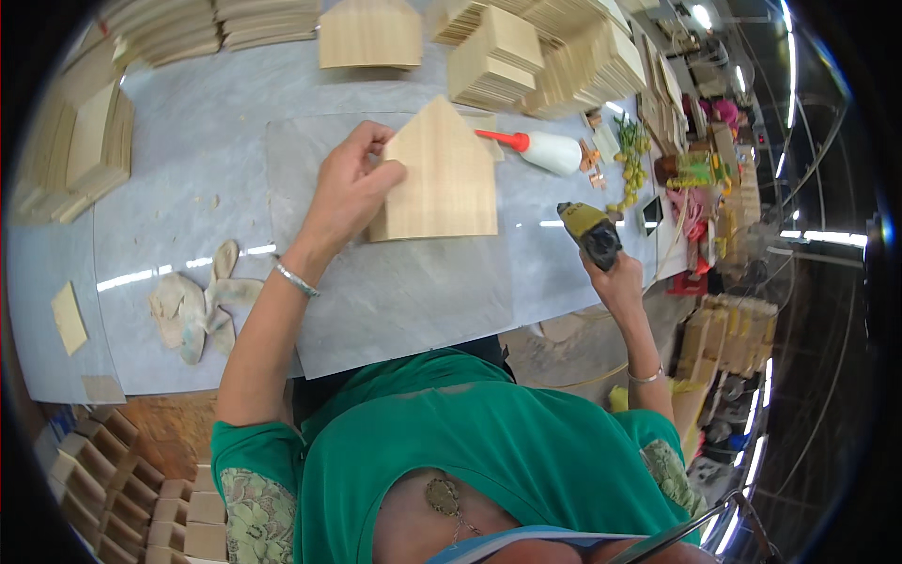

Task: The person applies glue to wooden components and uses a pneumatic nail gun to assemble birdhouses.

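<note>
My left hand [362, 174] is closed on the left edge of a house-shaped wooden panel [442, 179], with the thumb on its face. The panel's peak points away from me, and its lower part is over the grey sheet on the table. My right hand [615, 277] grips a yellow-and-black nail gun [592, 233] off to the right, its nose toward the far left and apart from the panel. Just right of the panel lies a white glue bottle [552, 153] with a red nozzle, its tip close to the panel's edge.
Stacked wooden pieces stand at the far right [493, 61], far left [174, 33] and left side [94, 141]. A house-shaped panel [369, 36] lies at the back. Crumpled work gloves [202, 305] rest left. Small fruits on stems [631, 174] and a phone [651, 216] lie right.
</note>
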`<state>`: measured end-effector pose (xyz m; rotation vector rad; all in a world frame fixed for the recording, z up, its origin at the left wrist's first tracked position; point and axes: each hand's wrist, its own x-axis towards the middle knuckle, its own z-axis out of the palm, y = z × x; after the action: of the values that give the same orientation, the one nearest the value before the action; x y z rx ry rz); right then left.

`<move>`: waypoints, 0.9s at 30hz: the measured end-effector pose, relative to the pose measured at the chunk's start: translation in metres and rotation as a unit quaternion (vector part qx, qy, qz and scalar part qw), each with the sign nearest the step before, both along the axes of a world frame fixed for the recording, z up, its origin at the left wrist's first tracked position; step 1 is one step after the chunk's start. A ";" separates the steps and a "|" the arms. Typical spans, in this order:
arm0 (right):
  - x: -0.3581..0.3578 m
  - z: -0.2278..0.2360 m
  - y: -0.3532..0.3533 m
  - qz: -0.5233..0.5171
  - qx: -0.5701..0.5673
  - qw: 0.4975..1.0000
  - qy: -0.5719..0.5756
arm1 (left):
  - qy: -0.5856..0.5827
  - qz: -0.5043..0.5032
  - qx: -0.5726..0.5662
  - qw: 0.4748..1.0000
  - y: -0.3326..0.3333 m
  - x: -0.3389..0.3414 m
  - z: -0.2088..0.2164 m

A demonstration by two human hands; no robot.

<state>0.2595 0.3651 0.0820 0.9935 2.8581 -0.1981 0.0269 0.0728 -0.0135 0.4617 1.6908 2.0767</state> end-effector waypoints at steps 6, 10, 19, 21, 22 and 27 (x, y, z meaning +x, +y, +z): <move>0.019 -0.061 0.020 0.058 0.135 0.985 0.086 | 0.043 0.008 -0.136 0.990 0.008 0.003 0.021; 0.007 -0.077 0.019 -0.020 0.037 0.994 0.103 | -0.020 -0.010 -0.166 0.986 0.008 -0.003 0.022; 0.006 -0.062 0.009 0.100 -0.064 0.947 0.298 | -0.053 -0.108 -0.185 0.975 -0.020 -0.036 0.027; -0.020 -0.063 -0.013 0.125 -0.289 0.867 0.386 | -0.070 -0.120 -0.198 0.970 -0.038 -0.046 0.022; -0.035 -0.065 -0.026 0.126 -0.413 0.814 0.388 | -0.087 -0.130 -0.184 0.971 -0.043 -0.048 0.021; -0.095 -0.094 -0.075 0.169 -0.571 0.728 0.339 | 0.107 -0.044 -0.343 0.932 -0.015 -0.017 0.054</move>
<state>0.1640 0.2903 -0.0117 0.0867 2.3939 -2.2762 0.0101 0.0582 0.0409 0.5228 2.3185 1.2734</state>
